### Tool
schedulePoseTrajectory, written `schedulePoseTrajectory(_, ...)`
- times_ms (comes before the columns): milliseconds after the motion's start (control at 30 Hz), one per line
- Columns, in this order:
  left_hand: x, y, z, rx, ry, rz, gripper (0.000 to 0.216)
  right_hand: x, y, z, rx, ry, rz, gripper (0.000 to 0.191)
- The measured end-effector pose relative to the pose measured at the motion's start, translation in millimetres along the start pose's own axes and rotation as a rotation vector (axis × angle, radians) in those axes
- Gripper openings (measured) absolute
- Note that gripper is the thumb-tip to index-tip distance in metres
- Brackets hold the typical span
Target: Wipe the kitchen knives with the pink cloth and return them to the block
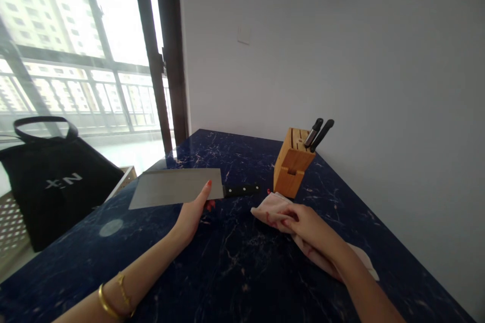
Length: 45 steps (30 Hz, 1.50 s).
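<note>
The left hand (190, 219) is clamped on the cleaver (174, 185) by the blade near its handle, thumb on the upper face, over the tabletop (227, 272). The right hand (308, 222) pinches a bunched cloth (275, 207) in front of the block (290, 166), apart from the cleaver, so the step looks like wiping; the next move seems to call for cloth laid flat on steel, fingers off the edge.
</note>
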<state>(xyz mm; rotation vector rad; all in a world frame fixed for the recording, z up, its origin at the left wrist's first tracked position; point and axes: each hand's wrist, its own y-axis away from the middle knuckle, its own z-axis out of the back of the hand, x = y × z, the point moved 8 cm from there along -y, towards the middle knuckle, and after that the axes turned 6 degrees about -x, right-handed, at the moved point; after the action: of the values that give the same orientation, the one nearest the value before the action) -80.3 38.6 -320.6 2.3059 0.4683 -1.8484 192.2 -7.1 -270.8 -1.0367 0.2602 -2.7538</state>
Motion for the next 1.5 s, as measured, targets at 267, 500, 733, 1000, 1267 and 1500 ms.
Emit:
schedulePoseTrajectory(267,6,11,-11,0.108,-0.124,0.025,0.039,-12,0,32,-0.388,0.123,-0.244,0.01)
schedulePoseTrajectory(500,2,15,-10,0.101,-0.196,0.061,0.044,-23,7,50,-0.516,0.111,-0.305,0.011)
schedulePoseTrajectory(733,-14,30,-29,0.129,-0.099,0.061,0.029,7,-1,4,-0.318,-0.049,-0.155,0.007)
schedulePoseTrajectory(1000,-8,34,-37,0.221,-0.313,-0.075,0.031,47,2,-32,-0.235,-0.094,0.103,0.022)
schedulePoseTrajectory(1267,-6,37,-52,0.436,-0.404,-0.31,0.031,63,5,-56,-0.159,-0.167,0.18,0.028)
schedulePoseTrajectory(1500,-2,38,-51,0.445,-0.504,-0.272,0.038,51,3,-50,-0.141,-0.054,0.116,0.026)
